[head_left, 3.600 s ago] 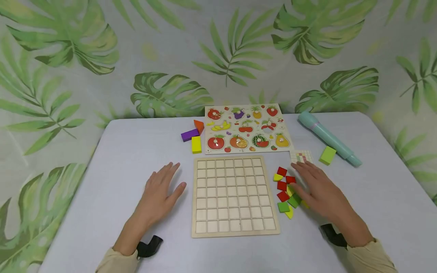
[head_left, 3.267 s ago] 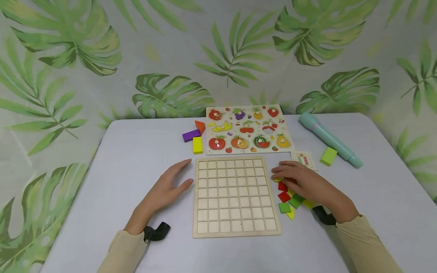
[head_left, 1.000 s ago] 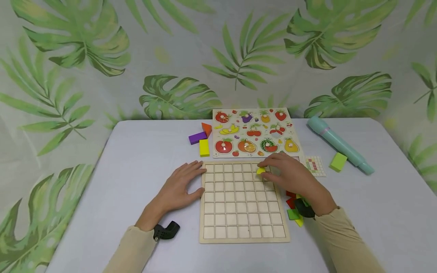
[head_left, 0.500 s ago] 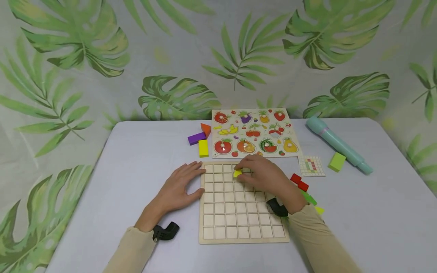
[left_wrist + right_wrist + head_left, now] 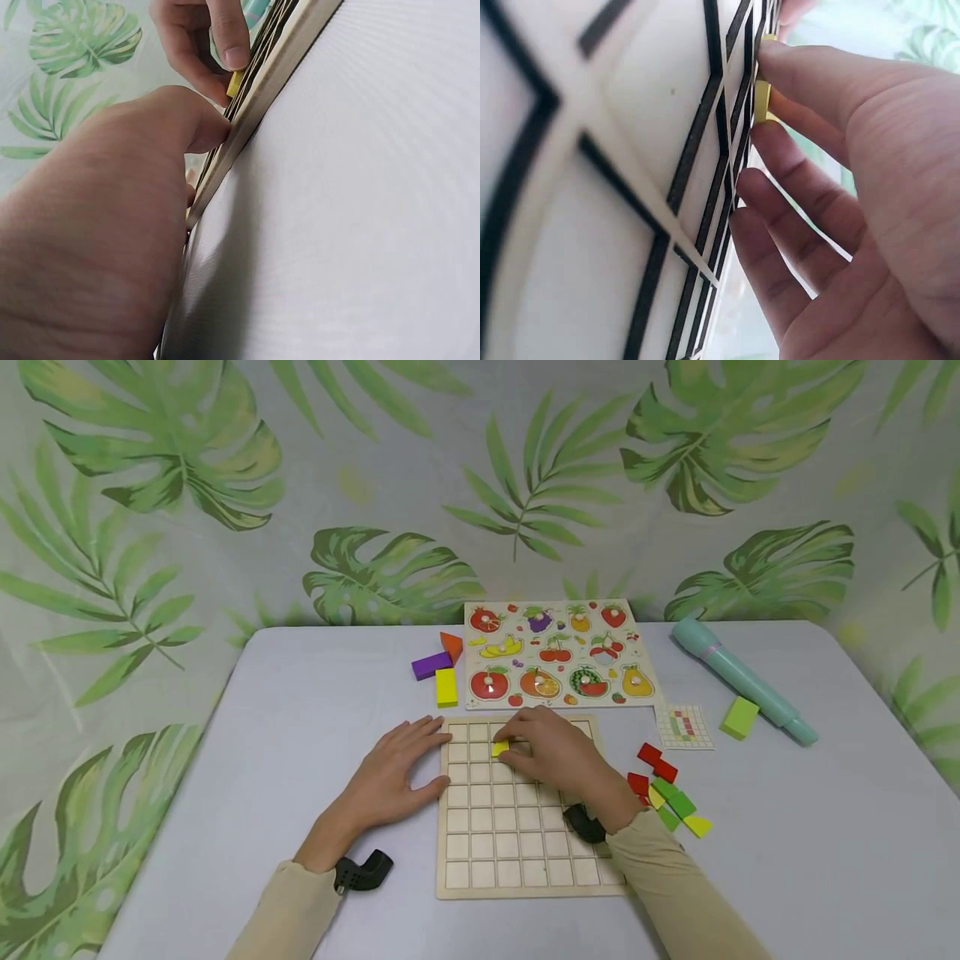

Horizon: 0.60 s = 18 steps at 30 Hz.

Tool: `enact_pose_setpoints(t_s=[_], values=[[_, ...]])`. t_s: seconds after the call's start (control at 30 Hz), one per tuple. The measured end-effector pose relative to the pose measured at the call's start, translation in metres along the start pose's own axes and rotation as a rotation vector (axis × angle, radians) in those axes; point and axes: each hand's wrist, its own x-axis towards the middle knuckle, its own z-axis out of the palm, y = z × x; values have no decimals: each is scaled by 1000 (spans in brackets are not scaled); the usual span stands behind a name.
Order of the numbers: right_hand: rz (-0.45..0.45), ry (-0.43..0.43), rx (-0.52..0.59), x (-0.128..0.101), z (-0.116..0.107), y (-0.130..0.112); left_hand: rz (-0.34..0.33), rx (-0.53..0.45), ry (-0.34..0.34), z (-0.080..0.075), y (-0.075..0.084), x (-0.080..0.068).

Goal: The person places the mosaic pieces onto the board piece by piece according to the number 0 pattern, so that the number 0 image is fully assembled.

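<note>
A wooden grid board (image 5: pixel 483 842) with square cells lies flat on the white table. My right hand (image 5: pixel 561 758) pinches a small yellow tile (image 5: pixel 499 749) between thumb and fingers, over the upper left of the grid. In the right wrist view the yellow tile (image 5: pixel 762 101) shows edge-on close to the grid, with the other fingers spread beneath it. My left hand (image 5: pixel 390 774) rests at the board's left edge, thumb and fingertips against the frame. From the left wrist view, its thumb (image 5: pixel 206 127) touches the rim.
Right of the board lie loose red tiles (image 5: pixel 664 770), green tiles (image 5: pixel 681 804) and yellow tiles (image 5: pixel 697 826). A pattern card (image 5: pixel 686 727), fruit puzzle (image 5: pixel 558 652), teal tube-shaped object (image 5: pixel 742 680) and green block (image 5: pixel 740 717) lie behind. Yellow (image 5: pixel 446 687), purple (image 5: pixel 432 666) and orange blocks (image 5: pixel 452 647) sit left.
My right hand went to the tile pile, picked up the yellow tile and carried it leftward across the board's upper rows. My left hand moved in to the board's left edge and stayed.
</note>
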Motion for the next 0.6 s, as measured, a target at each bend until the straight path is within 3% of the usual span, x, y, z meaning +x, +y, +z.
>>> enact_pose_setpoints(t_s=[0.6], values=[[-50,-18,-6,-9,-8,2,3,1,12,4,-2,1]])
